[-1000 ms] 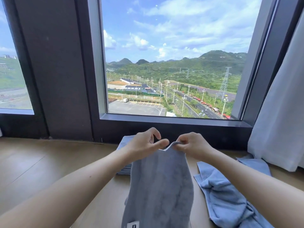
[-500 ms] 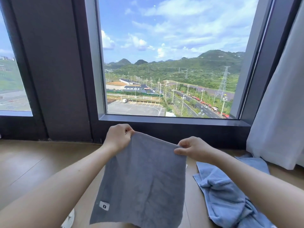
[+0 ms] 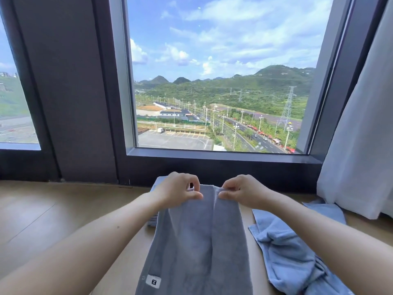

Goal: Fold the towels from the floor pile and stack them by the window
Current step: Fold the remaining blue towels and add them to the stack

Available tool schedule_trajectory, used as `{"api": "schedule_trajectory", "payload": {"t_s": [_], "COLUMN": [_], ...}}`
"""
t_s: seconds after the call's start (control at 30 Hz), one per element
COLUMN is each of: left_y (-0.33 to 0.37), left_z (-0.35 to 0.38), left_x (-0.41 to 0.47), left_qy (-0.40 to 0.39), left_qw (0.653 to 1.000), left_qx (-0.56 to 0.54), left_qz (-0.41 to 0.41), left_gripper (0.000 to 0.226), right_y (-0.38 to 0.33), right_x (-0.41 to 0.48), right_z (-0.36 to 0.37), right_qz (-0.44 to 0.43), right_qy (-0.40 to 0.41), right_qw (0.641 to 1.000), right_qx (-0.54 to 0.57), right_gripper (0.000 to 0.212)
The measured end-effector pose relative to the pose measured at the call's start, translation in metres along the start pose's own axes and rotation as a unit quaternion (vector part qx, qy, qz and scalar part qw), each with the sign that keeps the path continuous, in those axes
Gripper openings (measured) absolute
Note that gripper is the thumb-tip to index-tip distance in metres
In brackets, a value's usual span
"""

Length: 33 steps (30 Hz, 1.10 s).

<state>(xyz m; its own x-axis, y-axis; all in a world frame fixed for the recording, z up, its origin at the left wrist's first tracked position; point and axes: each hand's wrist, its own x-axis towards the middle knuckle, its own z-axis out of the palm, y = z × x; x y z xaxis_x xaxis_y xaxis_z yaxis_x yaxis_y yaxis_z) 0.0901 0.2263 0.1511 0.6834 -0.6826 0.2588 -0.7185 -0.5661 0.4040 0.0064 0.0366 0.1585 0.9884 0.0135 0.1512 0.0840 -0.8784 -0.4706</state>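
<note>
A grey towel (image 3: 197,248) with a small white label hangs in front of me, folded lengthwise. My left hand (image 3: 177,189) pinches its top left edge, and my right hand (image 3: 240,192) pinches the top right; the two hands are close together. Behind the grey towel, a stack of folded pale blue towels (image 3: 156,184) lies on the floor below the window, mostly hidden. A loose pile of blue towels (image 3: 297,252) lies crumpled on the floor to my right.
The wooden floor (image 3: 53,213) runs up to a dark window frame (image 3: 212,167) with a low sill. A white curtain (image 3: 361,145) hangs at the right, its hem touching the floor by the blue pile.
My hands, spread wide half a second ago with the towel open flat, have come together again. The towel now hangs narrow, folded lengthwise.
</note>
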Motion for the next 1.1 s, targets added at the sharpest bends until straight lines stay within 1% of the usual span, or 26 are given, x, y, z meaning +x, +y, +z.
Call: {"api": "schedule_trajectory", "payload": {"t_s": [0.1, 0.2, 0.23, 0.3, 0.33, 0.4, 0.43, 0.5, 0.6, 0.63, 0.67, 0.7, 0.73, 0.77, 0.8, 0.83, 0.9, 0.97, 1.03, 1.1], "left_y": [-0.018, -0.037, -0.042, -0.050, -0.052, -0.059, -0.062, -0.066, -0.070, -0.071, -0.074, -0.079, -0.084, -0.088, -0.092, -0.095, -0.096, -0.095, -0.094, -0.092], "left_z": [-0.009, -0.017, -0.019, -0.025, -0.028, -0.034, -0.036, -0.039, -0.037, -0.036, -0.036, -0.037, -0.039, -0.041, -0.042, -0.044, -0.047, -0.049, -0.049, -0.047], "left_x": [0.000, 0.001, 0.001, 0.004, 0.005, 0.004, 0.004, 0.003, 0.006, 0.008, 0.010, 0.011, 0.010, 0.008, 0.006, 0.004, 0.002, 0.002, 0.004, 0.005], "left_qy": [-0.006, -0.015, -0.009, 0.012, 0.020, 0.037, 0.049, 0.071, 0.095, 0.106, 0.116, 0.126, 0.133, 0.137, 0.139, 0.140, 0.142, 0.150, 0.160, 0.168], "left_qw": [0.999, 0.994, 0.994, 0.997, 0.997, 0.997, 0.997, 0.996, 0.994, 0.993, 0.991, 0.989, 0.987, 0.985, 0.983, 0.983, 0.983, 0.983, 0.981, 0.980], "left_qx": [0.044, 0.097, 0.092, 0.053, 0.038, 0.021, 0.010, -0.016, -0.021, -0.017, -0.012, -0.003, 0.007, 0.017, 0.028, 0.036, 0.041, 0.039, 0.033, 0.024], "left_qz": [-0.015, -0.041, -0.050, -0.062, -0.061, -0.059, -0.060, -0.060, -0.054, -0.059, -0.069, -0.082, -0.095, -0.107, -0.115, -0.118, -0.112, -0.102, -0.101, -0.108], "left_gripper": [0.022, 0.028, 0.026, 0.011, 0.008, 0.015, 0.016, 0.018, 0.020, 0.017, 0.014, 0.012, 0.012, 0.013, 0.013, 0.013, 0.018, 0.021, 0.018, 0.014], "right_y": [0.010, 0.014, 0.016, 0.020, 0.022, 0.028, 0.030, 0.037, 0.046, 0.047, 0.049, 0.050, 0.051, 0.051, 0.051, 0.052, 0.052, 0.046, 0.038, 0.030], "right_x": [0.000, 0.003, 0.004, 0.006, 0.006, 0.006, 0.004, -0.001, -0.004, -0.003, -0.002, 0.000, 0.000, -0.001, -0.002, -0.002, -0.003, -0.002, 0.001, 0.006], "right_z": [-0.006, -0.013, -0.015, -0.018, -0.021, -0.026, -0.029, -0.032, -0.032, -0.030, -0.026, -0.022, -0.020, -0.019, -0.019, -0.019, -0.019, -0.022, -0.024, -0.028], "right_qz": [0.024, 0.033, 0.032, 0.028, 0.028, 0.027, 0.027, 0.036, 0.028, 0.018, 0.003, -0.011, -0.026, -0.038, -0.049, -0.052, -0.044, 0.002, 0.026, 0.054], "right_qy": [-0.010, -0.013, -0.015, -0.017, -0.016, -0.023, -0.034, -0.054, -0.078, -0.078, -0.067, -0.042, -0.011, 0.010, 0.011, -0.004, -0.045, -0.064, -0.063, -0.018], "right_qw": [0.998, 0.995, 0.994, 0.994, 0.994, 0.992, 0.988, 0.976, 0.956, 0.954, 0.961, 0.975, 0.987, 0.991, 0.989, 0.982, 0.951, 0.924, 0.897, 0.881], "right_qx": [-0.062, -0.096, -0.105, -0.108, -0.104, -0.121, -0.148, -0.209, -0.282, -0.287, -0.269, -0.218, -0.159, -0.128, -0.140, -0.184, -0.304, -0.376, -0.436, -0.470], "right_gripper": [0.021, 0.020, 0.021, 0.025, 0.029, 0.040, 0.044, 0.042, 0.031, 0.024, 0.018, 0.014, 0.012, 0.011, 0.012, 0.015, 0.024, 0.029, 0.031, 0.029]}}
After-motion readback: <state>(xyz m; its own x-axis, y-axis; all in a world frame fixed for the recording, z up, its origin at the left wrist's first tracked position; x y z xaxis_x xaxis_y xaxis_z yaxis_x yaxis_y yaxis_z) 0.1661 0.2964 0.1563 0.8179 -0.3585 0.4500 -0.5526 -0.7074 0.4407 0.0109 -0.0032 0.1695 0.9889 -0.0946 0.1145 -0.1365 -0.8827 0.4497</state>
